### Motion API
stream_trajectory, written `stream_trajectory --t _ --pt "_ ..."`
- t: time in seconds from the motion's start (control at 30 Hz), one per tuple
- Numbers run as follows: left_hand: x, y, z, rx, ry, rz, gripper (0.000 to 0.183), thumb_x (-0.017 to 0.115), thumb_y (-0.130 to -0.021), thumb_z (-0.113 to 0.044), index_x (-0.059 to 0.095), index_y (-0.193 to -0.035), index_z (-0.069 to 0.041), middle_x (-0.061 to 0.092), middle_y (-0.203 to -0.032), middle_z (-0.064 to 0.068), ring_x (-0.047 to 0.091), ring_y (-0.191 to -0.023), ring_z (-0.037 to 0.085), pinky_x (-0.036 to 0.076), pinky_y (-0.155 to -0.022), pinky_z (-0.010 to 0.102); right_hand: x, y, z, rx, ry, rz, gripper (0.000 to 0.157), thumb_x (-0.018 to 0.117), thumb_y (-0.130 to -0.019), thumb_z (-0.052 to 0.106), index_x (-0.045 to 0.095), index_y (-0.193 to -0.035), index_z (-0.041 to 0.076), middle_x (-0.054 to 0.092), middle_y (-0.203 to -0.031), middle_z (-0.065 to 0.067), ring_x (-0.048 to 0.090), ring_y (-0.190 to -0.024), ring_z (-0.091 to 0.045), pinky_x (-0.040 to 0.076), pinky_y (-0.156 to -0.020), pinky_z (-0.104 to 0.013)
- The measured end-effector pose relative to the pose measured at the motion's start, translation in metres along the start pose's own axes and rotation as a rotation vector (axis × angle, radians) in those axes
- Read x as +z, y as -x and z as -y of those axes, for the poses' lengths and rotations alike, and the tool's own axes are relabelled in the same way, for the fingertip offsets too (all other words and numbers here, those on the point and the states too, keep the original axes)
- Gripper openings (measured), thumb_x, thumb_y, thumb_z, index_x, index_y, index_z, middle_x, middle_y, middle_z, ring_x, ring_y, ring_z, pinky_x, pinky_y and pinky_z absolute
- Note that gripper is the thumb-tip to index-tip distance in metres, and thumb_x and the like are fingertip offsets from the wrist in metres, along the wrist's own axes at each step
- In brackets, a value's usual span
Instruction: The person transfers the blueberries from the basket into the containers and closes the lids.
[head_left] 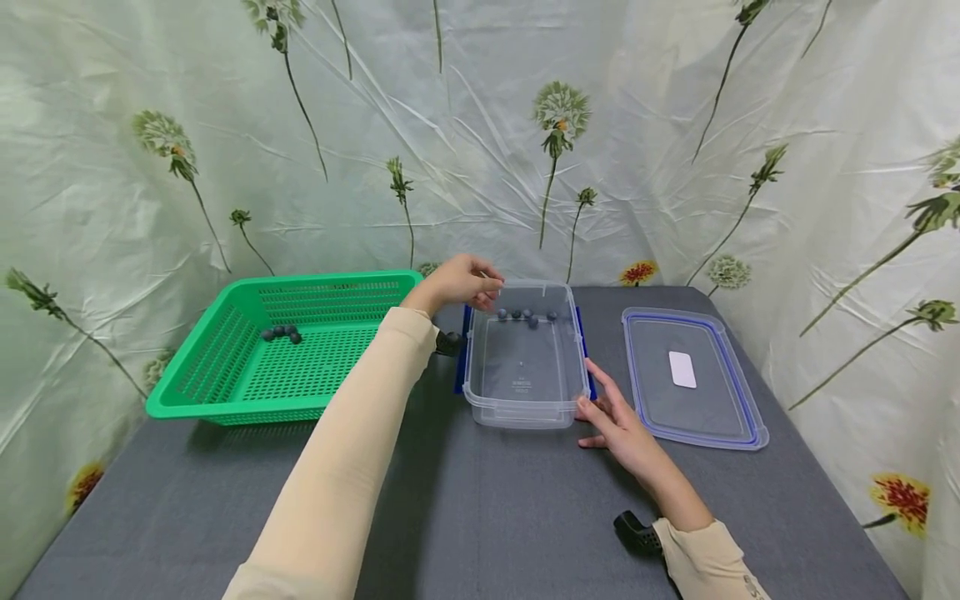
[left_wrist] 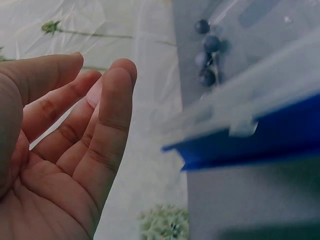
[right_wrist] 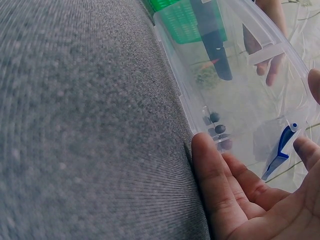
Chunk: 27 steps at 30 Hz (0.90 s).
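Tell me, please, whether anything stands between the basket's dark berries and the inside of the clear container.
The facing walls of the green basket and clear container do, and the left forearm crosses there. No lid covers either; the blue-edged lid lies to the right.

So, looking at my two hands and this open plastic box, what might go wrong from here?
The dark berries lie loose in the open box, its lid off to the right, so a jolt might roll them about or out.

Your right hand touches the near right corner; an uneven push could slide or tip the box.

Your left sleeve crosses before the green basket in the head view and might bump it.
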<state>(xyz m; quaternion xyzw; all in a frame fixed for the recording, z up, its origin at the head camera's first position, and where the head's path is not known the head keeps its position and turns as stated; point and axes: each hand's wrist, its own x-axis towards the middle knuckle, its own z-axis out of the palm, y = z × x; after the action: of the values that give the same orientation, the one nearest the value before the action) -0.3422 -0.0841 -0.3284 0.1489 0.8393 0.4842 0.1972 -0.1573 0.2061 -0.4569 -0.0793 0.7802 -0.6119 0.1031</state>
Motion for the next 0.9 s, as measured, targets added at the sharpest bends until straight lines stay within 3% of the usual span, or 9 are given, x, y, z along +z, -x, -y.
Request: stream_trajectory --t 0.13,0.4,0.67,0.9 --pt "-0.017 0.008 0.002 0.001 -0.005 -0.038 0.035 0.06 -0.112 -0.018 0.067 -0.142 -0.001 0.069 -0.131 0.028 0.07 -0.079 0.015 0.063 -0.101 0.047 0.0 0.0 0.0 -0.002 0.001 0.002 0.069 0.047 -0.117 0.027 0.01 -0.175 0.028 0.047 -0.15 -0.038 0.059 -0.134 -0.047 0.068 -0.085 -0.038" --pt "-0.054 0.025 0.009 -0.017 0.001 -0.135 0.032 0.062 -0.111 -0.018 0.069 -0.139 -0.004 0.072 -0.124 0.02 0.074 -0.087 0.021 0.065 -0.083 0.03 0.001 0.0 0.0 -0.001 0.004 -0.005 0.068 0.047 -0.117 0.026 0.01 -0.175 0.027 0.048 -0.148 -0.038 0.059 -0.133 -0.048 0.067 -0.085 -0.037" --pt "-0.086 0.046 0.032 -0.031 0.024 -0.222 0.033 0.06 -0.112 -0.022 0.067 -0.139 -0.005 0.07 -0.124 0.019 0.075 -0.099 0.03 0.064 -0.096 0.044 0.002 0.0 -0.001 0.007 0.004 -0.001 0.068 0.047 -0.118 0.027 0.009 -0.175 0.029 0.051 -0.143 -0.036 0.06 -0.131 -0.045 0.068 -0.086 -0.039" --pt "-0.105 0.063 0.061 -0.092 0.026 -0.269 0.038 0.057 -0.114 -0.024 0.063 -0.142 0.001 0.069 -0.118 0.018 0.073 -0.081 0.015 0.063 -0.077 0.027 0.001 -0.001 -0.002 -0.002 0.001 -0.011 0.067 0.047 -0.117 0.026 0.011 -0.174 0.028 0.052 -0.141 -0.035 0.061 -0.129 -0.044 0.067 -0.084 -0.036"
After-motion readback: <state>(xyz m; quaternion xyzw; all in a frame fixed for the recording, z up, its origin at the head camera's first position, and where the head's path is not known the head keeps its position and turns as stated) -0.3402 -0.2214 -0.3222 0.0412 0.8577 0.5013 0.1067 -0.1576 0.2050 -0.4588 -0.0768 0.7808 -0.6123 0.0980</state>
